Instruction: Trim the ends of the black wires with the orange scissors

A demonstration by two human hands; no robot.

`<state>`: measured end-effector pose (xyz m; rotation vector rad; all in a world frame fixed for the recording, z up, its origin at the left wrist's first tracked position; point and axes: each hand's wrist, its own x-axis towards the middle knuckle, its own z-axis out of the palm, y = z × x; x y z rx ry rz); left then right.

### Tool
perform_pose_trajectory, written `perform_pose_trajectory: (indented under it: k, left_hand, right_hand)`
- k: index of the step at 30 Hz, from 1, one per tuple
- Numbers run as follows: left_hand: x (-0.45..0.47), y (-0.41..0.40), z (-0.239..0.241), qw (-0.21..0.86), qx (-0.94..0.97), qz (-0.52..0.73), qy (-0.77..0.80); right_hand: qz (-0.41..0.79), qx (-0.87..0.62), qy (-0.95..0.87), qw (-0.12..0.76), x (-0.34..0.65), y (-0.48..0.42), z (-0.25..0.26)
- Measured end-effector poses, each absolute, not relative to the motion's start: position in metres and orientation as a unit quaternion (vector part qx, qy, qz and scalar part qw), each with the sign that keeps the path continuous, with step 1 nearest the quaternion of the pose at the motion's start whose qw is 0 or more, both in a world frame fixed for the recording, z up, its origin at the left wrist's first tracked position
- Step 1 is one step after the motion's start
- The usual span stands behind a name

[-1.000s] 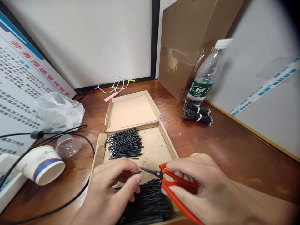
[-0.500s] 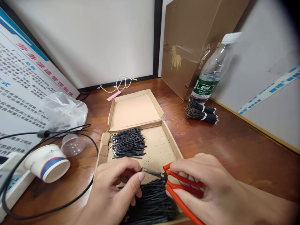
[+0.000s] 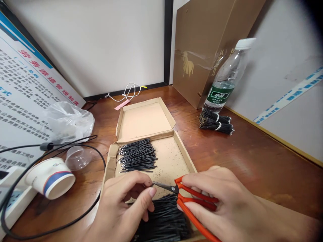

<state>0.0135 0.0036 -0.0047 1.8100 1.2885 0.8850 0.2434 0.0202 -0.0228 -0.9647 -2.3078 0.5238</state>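
Note:
My right hand (image 3: 217, 195) is wrapped round the red handles of a pair of scissors (image 3: 174, 189), whose narrow blades point left and look nearly together. Their tip reaches the fingertips of my left hand (image 3: 131, 201), which is closed in a pinch. Between its thumb and forefinger the small dark end of a black wire (image 3: 152, 184) shows; the rest is hidden by my fingers. Below my hands lies a pile of black wires (image 3: 168, 218) in the open cardboard box (image 3: 185, 153). Another pile of short black wires (image 3: 138, 155), with silvery left ends, lies farther back in it.
Dark specks dot the box floor. To the right, tied black wire bundles (image 3: 217, 126) lie by a water bottle (image 3: 222, 84) and a brown carton (image 3: 196, 50). At left are a tipped paper cup (image 3: 54, 178), a clear plastic cup (image 3: 78, 158), a black cable (image 3: 104, 158) and a plastic bag (image 3: 70, 121).
The view has shifted very slightly. The scissors tip stays at my left fingertips, and both hands hold nearly the same pose.

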Motion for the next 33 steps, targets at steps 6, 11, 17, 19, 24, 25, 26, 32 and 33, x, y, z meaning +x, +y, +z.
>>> perform_pose_trajectory:
  k: [6, 11, 17, 19, 24, 25, 26, 32, 33]
  left_hand:
    - [0.0136, 0.0061, -0.0040, 0.364, 0.701, 0.339, 0.511]
    - [0.0129, 0.0056, -0.0041, 0.361, 0.703, 0.341, 0.508]
    - [0.0105, 0.0039, -0.0052, 0.346, 0.715, 0.335, 0.507]
    - [0.0108, 0.0039, -0.0057, 0.348, 0.714, 0.334, 0.508]
    - [0.0130, 0.0045, -0.0057, 0.369, 0.702, 0.337, 0.507]
    - [0.0131, 0.0043, -0.0054, 0.372, 0.701, 0.339, 0.506]
    - [0.0131, 0.0040, -0.0052, 0.374, 0.699, 0.340, 0.506]
    - [0.0122, 0.0043, -0.0048, 0.374, 0.698, 0.336, 0.510]
    - [0.0124, 0.0047, -0.0048, 0.374, 0.698, 0.335, 0.510]
  right_hand:
    - [0.185, -0.363, -0.862, 0.301, 0.2423, 0.0209, -0.0228]
    - [0.190, -0.370, -0.858, 0.302, 0.2417, 0.0203, -0.0215]
    - [0.193, -0.370, -0.861, 0.289, 0.2425, 0.0200, -0.0212]
    - [0.190, -0.369, -0.861, 0.294, 0.2431, 0.0193, -0.0222]
    - [0.191, -0.360, -0.862, 0.300, 0.2428, 0.0190, -0.0222]
    - [0.192, -0.358, -0.864, 0.298, 0.2426, 0.0193, -0.0220]
    - [0.193, -0.355, -0.866, 0.295, 0.2425, 0.0197, -0.0217]
    - [0.197, -0.348, -0.869, 0.291, 0.2430, 0.0208, -0.0210]
    - [0.197, -0.349, -0.869, 0.291, 0.2429, 0.0208, -0.0208]
